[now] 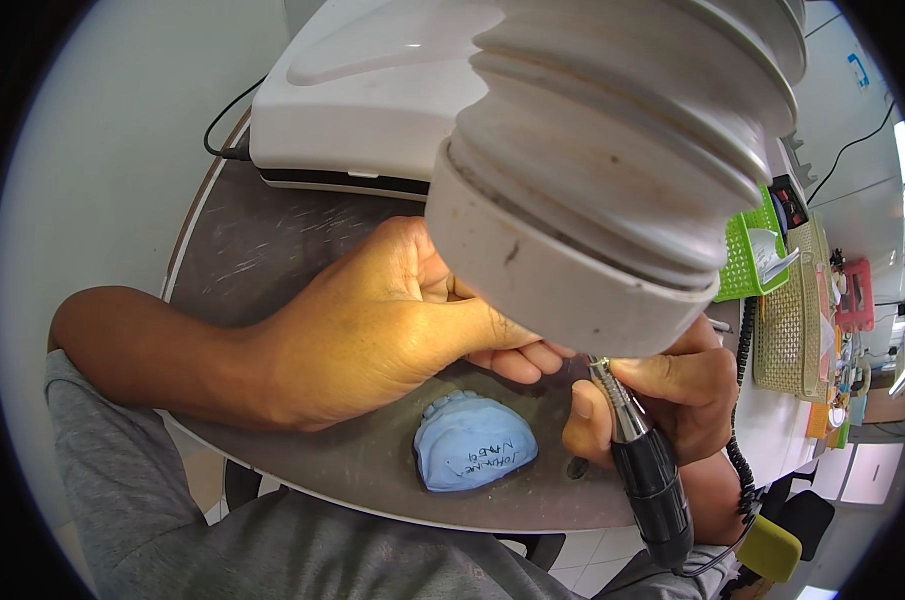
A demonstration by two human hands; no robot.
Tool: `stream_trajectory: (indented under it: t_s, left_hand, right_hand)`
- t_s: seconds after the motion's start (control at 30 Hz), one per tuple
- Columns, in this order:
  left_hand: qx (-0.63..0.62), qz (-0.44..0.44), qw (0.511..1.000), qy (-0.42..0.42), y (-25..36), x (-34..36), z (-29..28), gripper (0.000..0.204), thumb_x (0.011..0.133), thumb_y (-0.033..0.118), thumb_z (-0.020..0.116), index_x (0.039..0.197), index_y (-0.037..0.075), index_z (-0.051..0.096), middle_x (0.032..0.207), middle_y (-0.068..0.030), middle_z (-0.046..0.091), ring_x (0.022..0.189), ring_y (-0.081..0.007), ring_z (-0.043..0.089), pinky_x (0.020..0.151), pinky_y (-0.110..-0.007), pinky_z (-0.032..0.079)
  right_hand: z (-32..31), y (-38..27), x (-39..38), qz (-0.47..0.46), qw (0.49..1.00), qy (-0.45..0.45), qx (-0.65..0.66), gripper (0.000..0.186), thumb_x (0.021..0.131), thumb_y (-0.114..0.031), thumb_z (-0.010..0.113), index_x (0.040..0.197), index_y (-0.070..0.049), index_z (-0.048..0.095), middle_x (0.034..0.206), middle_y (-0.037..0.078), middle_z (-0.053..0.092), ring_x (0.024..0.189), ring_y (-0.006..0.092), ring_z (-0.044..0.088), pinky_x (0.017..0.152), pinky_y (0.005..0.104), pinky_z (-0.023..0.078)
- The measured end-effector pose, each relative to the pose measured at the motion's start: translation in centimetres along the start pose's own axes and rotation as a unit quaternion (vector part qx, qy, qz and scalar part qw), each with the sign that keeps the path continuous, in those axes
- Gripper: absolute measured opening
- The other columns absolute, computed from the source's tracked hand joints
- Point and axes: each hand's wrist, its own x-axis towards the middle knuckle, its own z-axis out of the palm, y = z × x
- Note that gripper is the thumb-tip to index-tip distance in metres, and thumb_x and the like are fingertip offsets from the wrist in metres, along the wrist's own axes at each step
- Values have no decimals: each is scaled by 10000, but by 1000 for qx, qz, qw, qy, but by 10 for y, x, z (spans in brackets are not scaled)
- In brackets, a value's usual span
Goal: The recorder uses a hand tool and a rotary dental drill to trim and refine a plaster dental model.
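Note:
My right hand (687, 395) grips a black and silver rotary handpiece (647, 470), its metal tip end pointing up and away under the hose mouth. My left hand (402, 320) reaches in from the left with fingers curled and thumb pressed forward. Its fingertips go behind the rim of the white hose, so whatever they pinch is hidden. On the dark tabletop just below the hands lies a blue dental cast (472, 445) with handwriting on its flat base and tooth shapes along its far left edge.
A thick white corrugated hose (622, 150) hangs close over both hands. Behind it stands a white machine (372, 110) with a black cable. A green basket (747, 250) and a beige basket (792, 320) are at the right, beside a coiled black cord (740, 400).

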Motion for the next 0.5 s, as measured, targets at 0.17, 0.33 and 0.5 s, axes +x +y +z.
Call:
stream_trajectory:
  t_s: [0.17,0.33,0.5]
  left_hand:
    - [-14,-8,1000,-3,0,0,-2,252,913,125,563,1073,-68,586,962,-133,644,869,-142,638,789,-237,540]
    - [-13,-22,1000,-16,3,0,1,248,911,128,567,1065,-65,583,965,-129,641,879,-141,634,791,-239,538]
    - [-12,-14,1000,3,1,-2,-3,245,908,125,574,1066,-62,582,966,-129,640,887,-144,632,789,-240,539]
  right_hand:
    - [3,1,1,-8,1000,9,17,368,685,-19,780,939,-16,514,822,133,592,855,340,671,673,367,585]
    - [-4,-3,1,-4,1000,-5,-10,378,693,-21,775,951,-18,499,833,142,593,877,329,671,660,354,579]
    - [4,5,1,3,1000,25,3,378,700,-15,770,957,-14,494,855,162,598,887,323,672,663,346,576]
